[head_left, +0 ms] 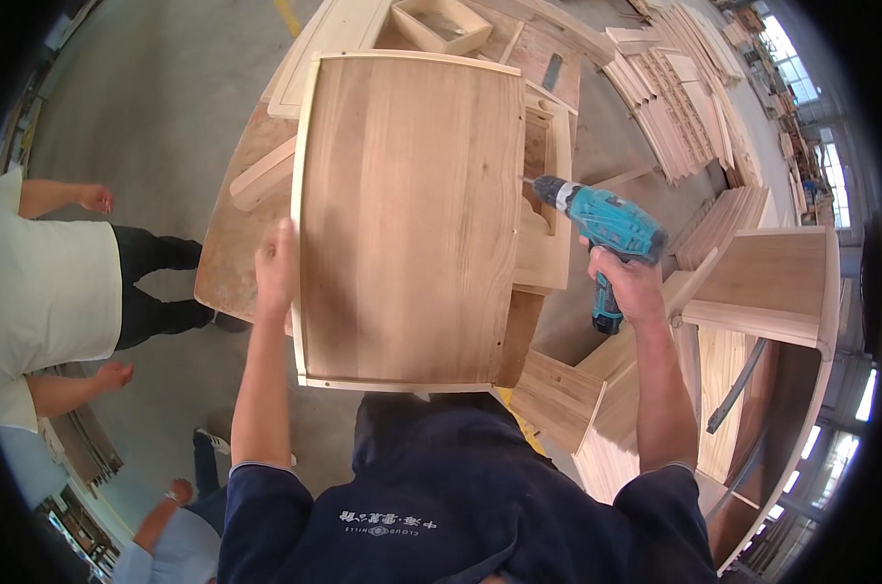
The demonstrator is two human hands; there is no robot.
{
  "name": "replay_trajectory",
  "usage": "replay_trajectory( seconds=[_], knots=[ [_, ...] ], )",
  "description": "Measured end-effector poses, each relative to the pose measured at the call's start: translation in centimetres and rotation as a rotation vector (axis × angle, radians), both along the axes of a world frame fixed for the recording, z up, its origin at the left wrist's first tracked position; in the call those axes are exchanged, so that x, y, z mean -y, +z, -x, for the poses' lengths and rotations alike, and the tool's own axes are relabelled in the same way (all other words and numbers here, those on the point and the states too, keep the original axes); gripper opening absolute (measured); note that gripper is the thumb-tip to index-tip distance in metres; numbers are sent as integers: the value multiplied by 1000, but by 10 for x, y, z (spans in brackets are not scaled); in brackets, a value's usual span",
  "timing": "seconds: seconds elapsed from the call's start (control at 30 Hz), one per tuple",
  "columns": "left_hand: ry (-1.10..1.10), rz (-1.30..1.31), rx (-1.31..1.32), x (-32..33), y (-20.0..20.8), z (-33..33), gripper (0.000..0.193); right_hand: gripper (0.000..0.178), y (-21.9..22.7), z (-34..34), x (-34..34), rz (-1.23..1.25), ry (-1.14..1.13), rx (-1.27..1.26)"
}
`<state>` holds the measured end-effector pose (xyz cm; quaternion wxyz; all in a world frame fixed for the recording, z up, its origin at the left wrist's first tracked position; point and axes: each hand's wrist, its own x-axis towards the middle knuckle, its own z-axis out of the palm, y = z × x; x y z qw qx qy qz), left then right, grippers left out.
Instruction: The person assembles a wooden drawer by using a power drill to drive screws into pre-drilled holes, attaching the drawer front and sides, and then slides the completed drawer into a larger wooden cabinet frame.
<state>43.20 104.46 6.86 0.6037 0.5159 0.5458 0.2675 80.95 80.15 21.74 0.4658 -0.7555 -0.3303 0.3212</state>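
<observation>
In front of me lies a wooden drawer (pixel 412 214), its broad flat bottom facing up. Pale raised rims run along its left, far and near sides, and small dark screw spots show along the right edge. My left hand (pixel 275 268) holds the left side, thumb up against the rim, with the other fingers partly hidden. A teal and black cordless drill (pixel 616 224) is in my right hand (pixel 630 282), fingers wrapped round its grip. The drill's bit points left at the drawer's right edge; whether the tip touches the wood I cannot tell.
Under the drawer is a worktable (pixel 222 253) bearing wooden panels and a small open box (pixel 441 24). Wooden cabinet parts (pixel 752 292) stand close to my right arm. Stacked boards (pixel 674 107) lie beyond. A person in a white shirt (pixel 61 292) stands left; another person (pixel 173 545) is lower left.
</observation>
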Motion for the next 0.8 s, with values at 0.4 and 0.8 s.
replay_trajectory(
  seconds=[0.4,0.8],
  knots=[
    [-582,-1150,-427,-17,12,-292,62,23,22,-64,-100,266,42,400],
    [-604,-1102,-497,-29,1,-324,63,24,3,-93,-132,358,49,297]
  ],
)
